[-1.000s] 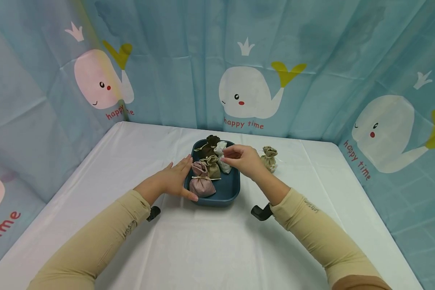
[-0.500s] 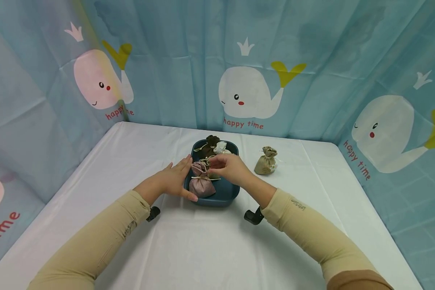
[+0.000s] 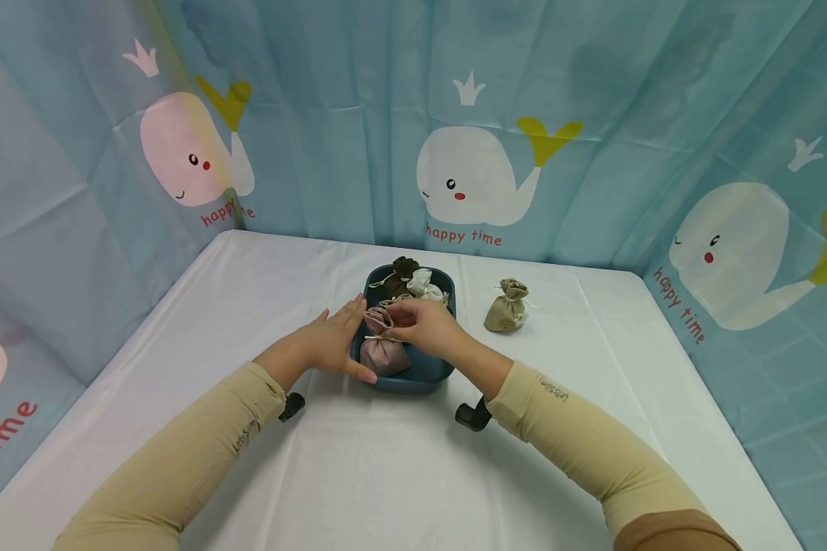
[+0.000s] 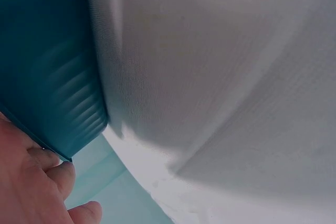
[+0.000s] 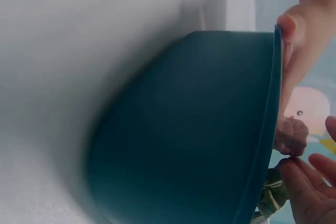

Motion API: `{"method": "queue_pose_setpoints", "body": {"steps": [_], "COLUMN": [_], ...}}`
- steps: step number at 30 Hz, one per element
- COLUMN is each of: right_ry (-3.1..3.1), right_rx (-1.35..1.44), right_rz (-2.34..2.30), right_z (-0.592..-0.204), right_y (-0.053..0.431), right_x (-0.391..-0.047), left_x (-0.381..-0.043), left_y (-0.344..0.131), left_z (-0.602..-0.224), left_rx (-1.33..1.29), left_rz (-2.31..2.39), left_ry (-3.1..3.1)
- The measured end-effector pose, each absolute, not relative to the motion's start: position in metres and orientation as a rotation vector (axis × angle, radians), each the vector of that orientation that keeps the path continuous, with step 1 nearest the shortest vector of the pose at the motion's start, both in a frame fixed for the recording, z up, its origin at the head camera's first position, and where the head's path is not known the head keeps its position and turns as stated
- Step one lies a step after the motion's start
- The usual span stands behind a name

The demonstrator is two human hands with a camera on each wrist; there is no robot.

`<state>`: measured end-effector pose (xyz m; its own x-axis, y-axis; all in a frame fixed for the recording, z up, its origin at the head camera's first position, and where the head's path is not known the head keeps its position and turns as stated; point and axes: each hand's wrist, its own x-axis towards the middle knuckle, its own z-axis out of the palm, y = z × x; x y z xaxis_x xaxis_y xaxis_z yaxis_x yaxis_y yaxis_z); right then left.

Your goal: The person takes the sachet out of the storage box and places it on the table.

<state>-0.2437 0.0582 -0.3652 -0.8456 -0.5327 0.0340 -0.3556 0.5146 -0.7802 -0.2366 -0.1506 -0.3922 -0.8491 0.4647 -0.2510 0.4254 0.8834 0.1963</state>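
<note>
A dark blue plastic tub (image 3: 423,384) holds several small drawstring pouches. My left hand (image 3: 327,340) rests along its left rim, fingers straight, thumb at the front corner. Over the tub, my right hand (image 3: 427,325) has its fingertips at the gathered top of the pink pouch (image 3: 384,357). In the right wrist view its thumb and fingers stand apart beside that pink top (image 5: 292,136). A green pouch (image 5: 273,195) is mostly hidden by this hand in the head view. Behind are a dark brown pouch (image 3: 396,286) and a white pouch (image 3: 422,283).
A beige-green drawstring pouch (image 3: 505,314) stands on the white-covered table (image 3: 386,474), right of the tub. Black camera mounts (image 3: 472,415) stick out below both wrists. A blue whale-print curtain (image 3: 317,153) hangs behind the table and along its sides.
My right hand has moved left and nearer, from the white pouch past the green one to the pink one. The pouches stay in place, and my left hand has not moved.
</note>
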Motion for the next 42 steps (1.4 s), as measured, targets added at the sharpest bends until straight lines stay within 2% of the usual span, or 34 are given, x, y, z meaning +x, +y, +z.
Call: {"method": "queue_pose_setpoints", "body": {"steps": [24,42], "right_ry": [2.674,2.771], "right_rx": [-0.803,-0.83], "right_rz": [-0.993,-0.921], "right_z": [-0.366,-0.36], "right_y": [0.042,0.056], "right_x": [-0.249,-0.254], "left_x": [-0.236,-0.236], "left_y": [-0.15,-0.15], "left_z": [-0.393,-0.392], "left_rx": [0.686,0.669], "left_rz": [0.22,0.19], "left_ry": [2.766,2.766]}}
